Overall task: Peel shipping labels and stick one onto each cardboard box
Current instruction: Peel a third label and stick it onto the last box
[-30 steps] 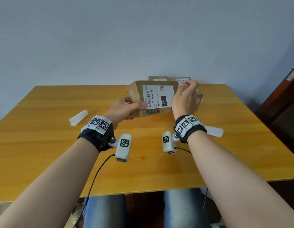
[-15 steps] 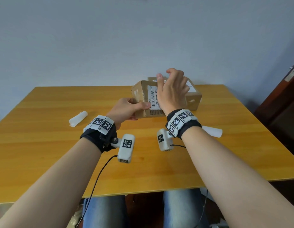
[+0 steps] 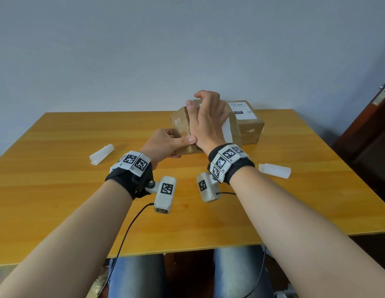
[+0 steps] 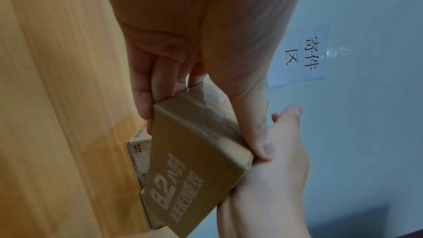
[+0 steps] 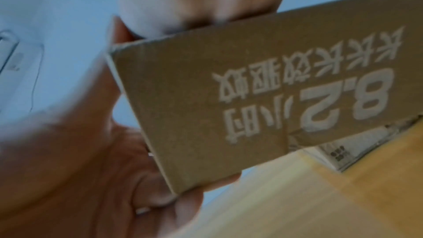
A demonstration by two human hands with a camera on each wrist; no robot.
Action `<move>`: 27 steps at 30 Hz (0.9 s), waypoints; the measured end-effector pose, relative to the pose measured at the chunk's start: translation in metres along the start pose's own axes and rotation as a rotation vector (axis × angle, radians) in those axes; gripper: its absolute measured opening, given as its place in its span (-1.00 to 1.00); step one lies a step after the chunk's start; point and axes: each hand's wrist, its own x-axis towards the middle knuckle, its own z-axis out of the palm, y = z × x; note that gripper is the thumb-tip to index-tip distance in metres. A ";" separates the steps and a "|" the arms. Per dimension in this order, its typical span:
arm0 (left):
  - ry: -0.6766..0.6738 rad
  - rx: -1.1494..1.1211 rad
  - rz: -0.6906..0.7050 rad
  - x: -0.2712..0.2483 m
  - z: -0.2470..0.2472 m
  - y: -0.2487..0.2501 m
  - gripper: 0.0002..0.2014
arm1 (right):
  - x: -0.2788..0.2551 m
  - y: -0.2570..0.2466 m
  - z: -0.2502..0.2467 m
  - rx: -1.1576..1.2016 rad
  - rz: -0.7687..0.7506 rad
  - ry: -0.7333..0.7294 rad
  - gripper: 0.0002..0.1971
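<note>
Even, soft daylight throughout; right wrist view motion-blurred, head view bowed at edges.

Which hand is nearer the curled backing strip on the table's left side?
Left. The left hand grips the held box just right of that strip; the right hand is farther right.

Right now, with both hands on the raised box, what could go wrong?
The left hand grips only one end of the box, so pressing by the right hand could twist it loose. The right hand hides most of the label, so creases may go unseen. The labelled box lies close behind and could get knocked.
</note>
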 end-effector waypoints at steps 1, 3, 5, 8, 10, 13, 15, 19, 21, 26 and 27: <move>0.008 -0.009 -0.013 0.002 0.000 -0.001 -0.36 | 0.002 -0.001 0.000 0.094 0.045 -0.010 -0.49; 0.061 -0.030 -0.047 0.006 0.002 -0.004 -0.46 | 0.005 -0.004 -0.003 0.303 0.180 -0.033 -0.60; 0.109 -0.003 -0.053 0.010 0.004 -0.008 -0.62 | 0.006 -0.006 -0.008 0.400 0.274 -0.096 -0.78; 0.097 0.042 -0.073 0.014 0.007 -0.017 -0.56 | 0.003 -0.001 -0.010 0.487 0.283 -0.168 -0.67; 0.092 0.089 -0.083 0.014 0.008 -0.018 -0.43 | 0.000 -0.005 -0.009 0.630 0.332 -0.210 -0.43; 0.126 0.130 -0.116 0.013 0.007 -0.017 -0.36 | 0.001 -0.015 -0.005 0.891 0.481 -0.221 -0.43; 0.165 0.110 -0.141 0.012 0.003 -0.017 -0.44 | 0.004 -0.013 -0.007 1.076 0.517 -0.225 -0.55; 0.159 0.054 -0.140 0.009 -0.014 -0.021 -0.46 | 0.013 0.005 -0.026 0.972 0.463 -0.151 -0.69; 0.144 0.039 -0.122 0.005 -0.018 -0.020 -0.27 | 0.016 0.010 -0.033 0.681 0.390 -0.129 -0.72; 0.085 0.089 -0.007 0.000 -0.015 -0.010 -0.27 | 0.009 0.006 -0.032 0.180 0.208 -0.383 -0.66; 0.084 0.095 0.008 -0.001 -0.014 -0.007 -0.26 | 0.008 0.007 -0.031 0.139 0.161 -0.439 -0.52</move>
